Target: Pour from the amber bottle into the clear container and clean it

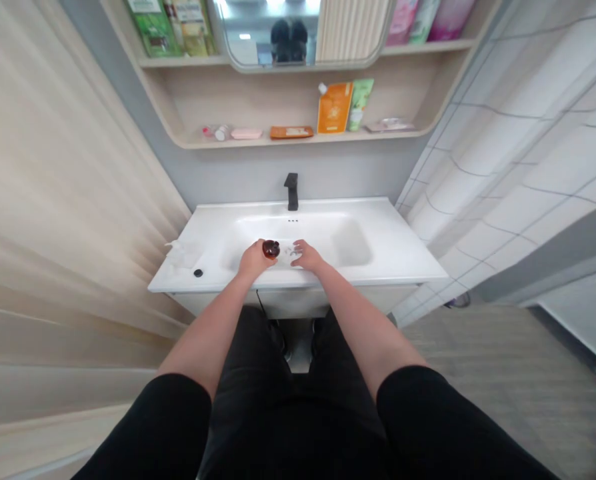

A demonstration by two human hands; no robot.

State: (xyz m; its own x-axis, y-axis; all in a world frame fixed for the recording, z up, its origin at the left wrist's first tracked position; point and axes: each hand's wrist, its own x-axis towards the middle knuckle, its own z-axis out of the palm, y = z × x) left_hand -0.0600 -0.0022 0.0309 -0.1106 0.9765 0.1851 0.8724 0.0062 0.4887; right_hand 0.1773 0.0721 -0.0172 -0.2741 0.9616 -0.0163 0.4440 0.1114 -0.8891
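Note:
Over the front of the white sink [348,243], my left hand [253,261] is wrapped round a small dark amber bottle [271,249], seen mostly from its top. My right hand [308,256] is just to the right, its thumb and fingers curved about a small clear, shiny object [292,252] whose exact kind I cannot make out. A narrow gap lies between the bottle and this clear object. A small round black cap [198,273] rests on the counter to the left.
A black faucet [291,191] stands behind the basin. A crumpled white, translucent item [182,254] lies on the counter's left end. Above, a wall shelf [298,141] holds an orange pouch [335,108], a green tube [361,105] and other toiletries. Beige curtains [53,200] hang at left.

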